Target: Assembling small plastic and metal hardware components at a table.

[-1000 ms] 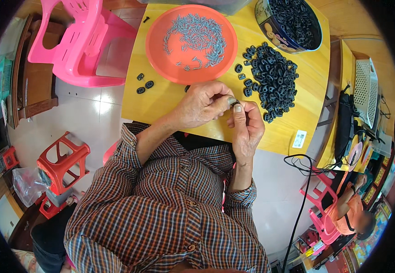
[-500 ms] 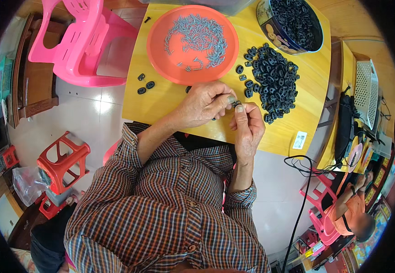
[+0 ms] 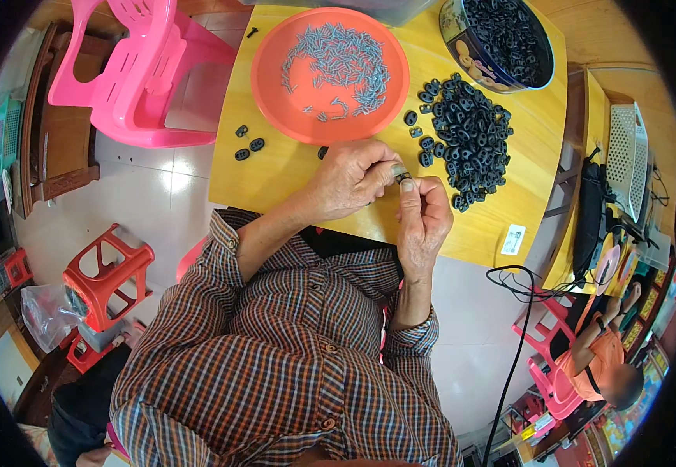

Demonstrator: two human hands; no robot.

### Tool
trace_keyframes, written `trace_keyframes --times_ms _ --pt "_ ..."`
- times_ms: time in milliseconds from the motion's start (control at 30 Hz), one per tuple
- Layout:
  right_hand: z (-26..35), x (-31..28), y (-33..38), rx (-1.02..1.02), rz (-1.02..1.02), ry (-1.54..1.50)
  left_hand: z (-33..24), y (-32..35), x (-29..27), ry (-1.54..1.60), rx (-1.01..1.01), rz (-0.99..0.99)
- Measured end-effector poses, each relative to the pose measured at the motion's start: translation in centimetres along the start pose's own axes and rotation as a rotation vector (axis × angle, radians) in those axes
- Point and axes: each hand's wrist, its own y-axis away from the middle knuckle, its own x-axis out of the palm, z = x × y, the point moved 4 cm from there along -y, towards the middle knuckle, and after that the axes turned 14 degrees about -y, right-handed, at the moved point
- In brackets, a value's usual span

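Observation:
My left hand [image 3: 350,180] and my right hand [image 3: 424,218] meet over the near part of the yellow table [image 3: 276,180]. Between their fingertips is a small black cord lock [image 3: 402,177], pinched from both sides and mostly covered by the thumbs. Just beyond my left hand lies an orange-red plate [image 3: 268,101] with many small silvery metal pieces [image 3: 338,58], too fine to tell whether springs or screws. A heap of black two-holed cord locks [image 3: 474,144] spreads to the right of my hands. A few loose ones [image 3: 256,145] lie left of the plate.
A round tin [image 3: 462,58] of small black parts stands at the back right. A white label [image 3: 513,240] lies near the right corner. Pink chair [image 3: 132,86] and red stool [image 3: 108,272] stand at left. A black cable [image 3: 513,366] hangs at right, before a seated person [image 3: 591,362].
My fingers have shifted slightly around the black cord lock, and my right hand has edged a little left. At far right, the seated person's arms have moved.

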Motion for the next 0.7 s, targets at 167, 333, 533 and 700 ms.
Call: trace_keyframes --times_ms 167,333,533,700 --pt "0.4 0.2 0.0 -0.031 0.001 0.069 0.1 0.1 0.1 -0.072 0.119 -0.06" --pt "0.3 0.3 0.0 -0.097 -0.002 0.029 -0.1 0.2 0.7 -0.052 0.122 -0.098" --pt "0.5 0.1 -0.2 0.122 -0.058 -0.276 0.0 -0.1 0.9 0.29 -0.027 -0.016" --pt "0.3 0.0 -0.1 0.145 -0.055 -0.267 -0.1 -0.1 0.6 0.305 -0.021 0.046"
